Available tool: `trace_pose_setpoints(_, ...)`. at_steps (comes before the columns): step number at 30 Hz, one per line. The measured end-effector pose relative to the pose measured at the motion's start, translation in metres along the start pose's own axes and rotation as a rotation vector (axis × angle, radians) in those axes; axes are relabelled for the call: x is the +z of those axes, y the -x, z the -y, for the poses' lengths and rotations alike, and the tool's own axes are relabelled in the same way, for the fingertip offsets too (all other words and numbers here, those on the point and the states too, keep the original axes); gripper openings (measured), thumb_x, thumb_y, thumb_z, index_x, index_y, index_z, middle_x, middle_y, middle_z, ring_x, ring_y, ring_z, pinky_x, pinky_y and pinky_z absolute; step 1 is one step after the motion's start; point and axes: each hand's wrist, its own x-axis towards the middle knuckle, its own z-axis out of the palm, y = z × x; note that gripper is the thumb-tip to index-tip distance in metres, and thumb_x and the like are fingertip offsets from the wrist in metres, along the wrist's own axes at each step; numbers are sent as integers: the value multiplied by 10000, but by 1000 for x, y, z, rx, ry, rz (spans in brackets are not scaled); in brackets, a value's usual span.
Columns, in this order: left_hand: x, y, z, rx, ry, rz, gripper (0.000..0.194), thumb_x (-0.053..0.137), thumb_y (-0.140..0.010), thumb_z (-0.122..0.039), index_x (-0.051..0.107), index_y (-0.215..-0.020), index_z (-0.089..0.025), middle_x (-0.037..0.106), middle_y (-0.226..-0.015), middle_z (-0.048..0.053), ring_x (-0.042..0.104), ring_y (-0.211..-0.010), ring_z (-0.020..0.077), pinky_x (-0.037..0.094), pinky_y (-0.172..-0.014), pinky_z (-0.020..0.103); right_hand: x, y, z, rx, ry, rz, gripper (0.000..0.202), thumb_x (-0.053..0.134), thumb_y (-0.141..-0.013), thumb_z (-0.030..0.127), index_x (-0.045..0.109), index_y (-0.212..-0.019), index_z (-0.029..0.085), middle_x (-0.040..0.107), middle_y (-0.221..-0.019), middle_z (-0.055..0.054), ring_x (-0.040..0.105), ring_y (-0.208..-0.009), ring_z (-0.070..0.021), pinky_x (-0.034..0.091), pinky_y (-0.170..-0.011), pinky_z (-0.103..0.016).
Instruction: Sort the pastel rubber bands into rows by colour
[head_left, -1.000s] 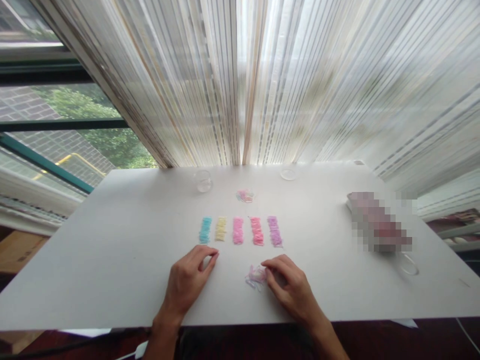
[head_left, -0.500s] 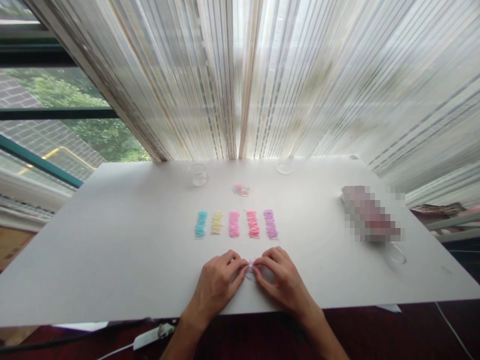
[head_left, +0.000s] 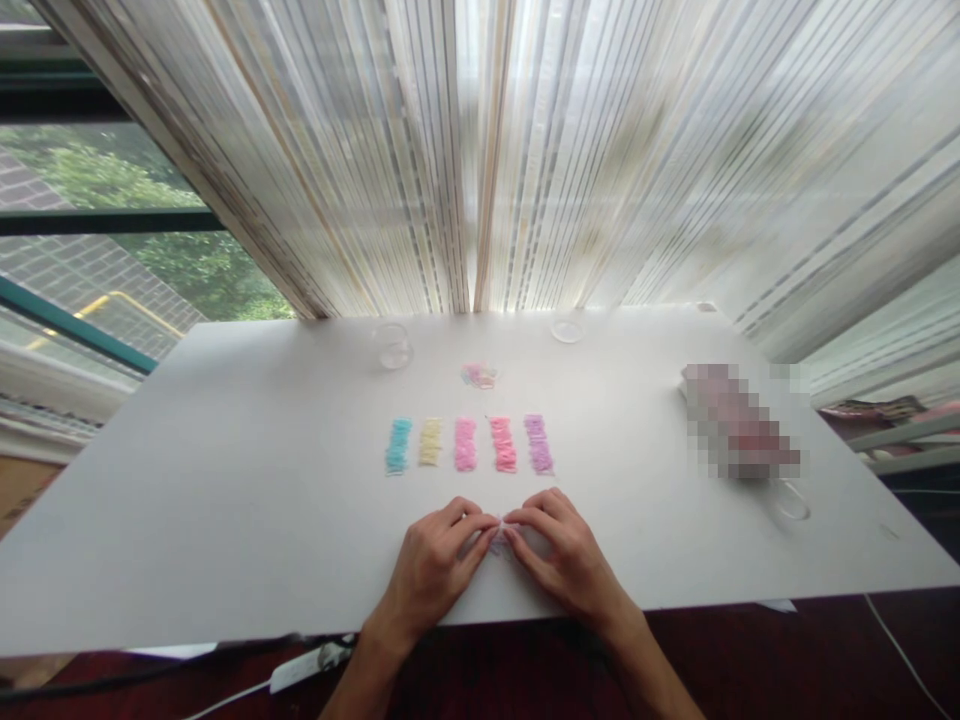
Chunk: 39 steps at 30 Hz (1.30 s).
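My left hand [head_left: 442, 555] and my right hand [head_left: 562, 545] meet near the table's front edge, thumbs and forefingers pinched. Between their fingertips is a small pale purple bundle [head_left: 496, 545] of what look like elastic bands, partly hidden by the fingers. Beyond the hands, small loops lie in a row of neat strips: a teal strip [head_left: 398, 447], a yellow strip [head_left: 430, 443], a pink strip [head_left: 465, 446], a coral strip [head_left: 503, 444] and a purple strip [head_left: 538, 445]. A loose mixed pile [head_left: 479, 376] of similar pastel loops sits behind the row.
On the white table [head_left: 262, 500], a clear round container [head_left: 394, 348] stands at the back left and a clear round lid [head_left: 568, 331] lies to its right. A blurred-out reddish object [head_left: 739, 420] with a loop strap rests at the right. Striped curtains [head_left: 480, 150] hang behind.
Both hands keep nearly the same pinch, with small finger shifts at the purple bundle. The whole view has moved slightly; the strips and pile look unchanged.
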Motion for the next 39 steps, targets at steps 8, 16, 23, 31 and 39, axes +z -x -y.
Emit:
trace_pose_setpoints(8, 3, -2, 0, -31, 27, -31, 158, 554, -1016, -244, 708, -1011, -208, 703, -913, 44, 703, -803, 159, 570, -679, 231, 2, 2, -3, 20, -32, -21, 126, 584, -985, 177, 696, -953, 224, 640, -867, -46, 626, -838, -203, 555, -741, -337)
trace_pose_setpoints(16, -4, -8, 1, -12, -8, -75, 146, 566, -1013, -244, 706, -987, -209, 697, -900, 35, 696, -798, 153, 567, -709, 237, 2, 1, -4, 16, -48, -75, 111, 572, -996, 183, 673, -984, 226, 648, -876, -45, 641, -834, -197, 566, -744, -327)
trace_pose_setpoints(23, -33, 2, 31, -110, -107, -201, 162, 575, -1009, -274, 725, -996, -214, 696, -927, 31, 678, -754, 138, 556, -671, 224, 2, 1, -5, 49, -85, -113, 116, 575, -988, 191, 669, -1045, 230, 665, -881, -43, 656, -787, -182, 584, -707, -296)
trace_pose_setpoints(31, -52, 11, 52, -193, -193, -275, 166, 591, -991, -287, 742, -961, -226, 704, -899, 13, 639, -659, 117, 532, -635, 218, 3, 1, -7, 47, -76, -92, 140, 583, -985, 198, 678, -1080, 238, 669, -869, -40, 661, -772, -183, 581, -700, -291)
trace_pose_setpoints(39, -51, 5, 46, -195, 27, -308, 151, 656, -947, -298, 763, -895, -206, 764, -858, 31, 598, -592, 111, 533, -578, 215, 1, -1, -4, 48, -75, -77, 120, 569, -996, 215, 683, -1032, 234, 682, -870, -50, 667, -773, -191, 583, -694, -303)
